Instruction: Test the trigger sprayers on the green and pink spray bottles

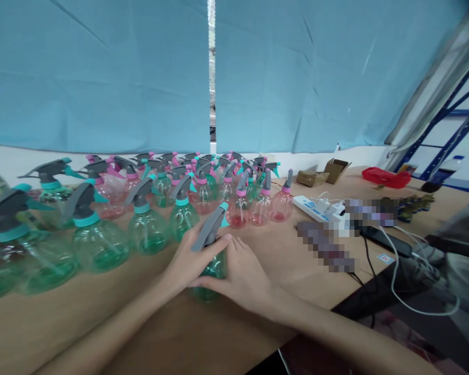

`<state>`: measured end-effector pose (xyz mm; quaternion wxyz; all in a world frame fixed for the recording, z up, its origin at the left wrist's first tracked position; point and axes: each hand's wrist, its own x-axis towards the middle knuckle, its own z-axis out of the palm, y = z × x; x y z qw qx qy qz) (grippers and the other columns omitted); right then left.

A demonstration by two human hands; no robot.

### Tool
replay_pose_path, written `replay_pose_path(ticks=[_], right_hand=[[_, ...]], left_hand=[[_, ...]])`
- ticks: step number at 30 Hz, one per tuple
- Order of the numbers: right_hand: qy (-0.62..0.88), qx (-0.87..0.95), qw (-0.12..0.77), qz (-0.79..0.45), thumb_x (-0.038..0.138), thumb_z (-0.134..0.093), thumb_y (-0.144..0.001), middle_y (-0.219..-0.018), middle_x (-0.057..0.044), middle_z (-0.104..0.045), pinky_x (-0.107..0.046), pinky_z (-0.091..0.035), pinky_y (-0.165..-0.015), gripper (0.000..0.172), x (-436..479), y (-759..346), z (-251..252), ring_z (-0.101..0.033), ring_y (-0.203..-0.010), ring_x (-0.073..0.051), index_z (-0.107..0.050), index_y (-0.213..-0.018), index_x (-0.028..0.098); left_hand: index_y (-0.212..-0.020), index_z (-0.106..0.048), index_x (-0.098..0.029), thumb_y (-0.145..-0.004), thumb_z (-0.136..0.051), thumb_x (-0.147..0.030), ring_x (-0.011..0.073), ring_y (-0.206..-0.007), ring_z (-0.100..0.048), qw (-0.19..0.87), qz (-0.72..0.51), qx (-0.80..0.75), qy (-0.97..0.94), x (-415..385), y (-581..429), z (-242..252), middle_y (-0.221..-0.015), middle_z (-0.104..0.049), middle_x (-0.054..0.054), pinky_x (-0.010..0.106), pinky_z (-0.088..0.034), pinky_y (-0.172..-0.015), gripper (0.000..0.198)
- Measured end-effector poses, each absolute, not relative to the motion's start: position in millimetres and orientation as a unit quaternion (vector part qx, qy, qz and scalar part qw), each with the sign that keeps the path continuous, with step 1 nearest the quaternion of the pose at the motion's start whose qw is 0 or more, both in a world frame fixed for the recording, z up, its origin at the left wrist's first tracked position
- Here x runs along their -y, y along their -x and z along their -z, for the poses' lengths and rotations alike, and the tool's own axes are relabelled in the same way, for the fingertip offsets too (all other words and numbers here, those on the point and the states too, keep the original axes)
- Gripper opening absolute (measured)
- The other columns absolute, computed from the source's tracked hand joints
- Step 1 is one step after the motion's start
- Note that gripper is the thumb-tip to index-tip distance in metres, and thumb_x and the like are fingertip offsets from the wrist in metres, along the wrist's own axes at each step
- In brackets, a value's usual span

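Note:
A green plastic spray bottle (pixel 213 266) with a grey trigger head and teal collar stands on the wooden table (pixel 281 260). Both of my hands wrap around it. My left hand (pixel 189 260) grips its left side with fingers reaching up to the neck. My right hand (pixel 244 273) cups its right side and base. Behind it stand several more spray bottles, green ones (pixel 146 229) nearest and pink ones (pixel 239 211) further back.
A white power strip (pixel 316 205) with cables lies to the right, beside a dark phone (pixel 385 239). Small cardboard boxes (pixel 322 174) and a red tray (pixel 386 177) sit at the far right. Blue curtains (pixel 101 73) hang behind the table. Blue shelving (pixel 449 120) stands at right.

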<state>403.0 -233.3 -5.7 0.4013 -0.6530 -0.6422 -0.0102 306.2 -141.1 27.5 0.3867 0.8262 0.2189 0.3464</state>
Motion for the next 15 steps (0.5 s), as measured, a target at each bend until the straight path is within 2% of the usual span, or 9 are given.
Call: replay_pose_path(ticks=[3, 6, 10, 15], right_hand=[[0.646, 0.648, 0.404, -0.030, 0.067, -0.061, -0.068, -0.118, -0.016, -0.059, -0.046, -0.046, -0.092, 0.083, 234.1, -406.6, 10.9, -0.055, -0.110, -0.032, -0.043, -0.127, 0.012], [0.627, 0.677, 0.381, -0.061, 0.065, -0.059, -0.071, -0.118, -0.015, -0.059, -0.044, -0.047, -0.092, 0.077, 238.0, -416.9, 13.3, -0.054, -0.111, -0.029, -0.045, -0.125, 0.012], [0.611, 0.717, 0.326, -0.076, 0.058, -0.053, -0.082, -0.118, -0.011, -0.059, -0.043, -0.045, -0.095, 0.059, 242.6, -444.1, 19.4, -0.054, -0.110, -0.025, -0.048, -0.123, 0.017], [0.645, 0.712, 0.266, -0.072, 0.054, -0.048, -0.087, -0.124, -0.013, -0.056, -0.045, -0.042, -0.099, 0.053, 245.4, -489.8, 34.9, -0.052, -0.116, -0.026, -0.047, -0.126, 0.017]], left_hand=[[-0.093, -0.062, -0.020, -0.079, -0.058, -0.032, 0.0181, -0.071, -0.061, 0.374, -0.360, -0.233, -0.822, 137.4, -308.0, -25.6, -0.073, -0.063, 0.000, 0.032, -0.052, -0.066, 0.018], [-0.094, -0.062, -0.021, -0.074, -0.057, -0.025, 0.0178, -0.069, -0.062, 0.397, -0.374, -0.236, -0.804, 134.5, -308.9, -23.9, -0.071, -0.063, -0.001, 0.031, -0.053, -0.063, 0.021], [-0.093, -0.063, -0.023, -0.069, -0.055, -0.021, 0.0227, -0.086, -0.066, 0.447, -0.366, -0.229, -0.784, 134.3, -309.2, -24.0, -0.079, -0.069, 0.001, 0.034, -0.055, -0.072, 0.025], [-0.101, -0.060, -0.022, -0.069, -0.055, -0.020, 0.0261, -0.101, -0.065, 0.472, -0.303, -0.253, -0.788, 136.7, -309.1, -34.6, -0.093, -0.072, 0.004, 0.035, -0.052, -0.082, 0.033]])
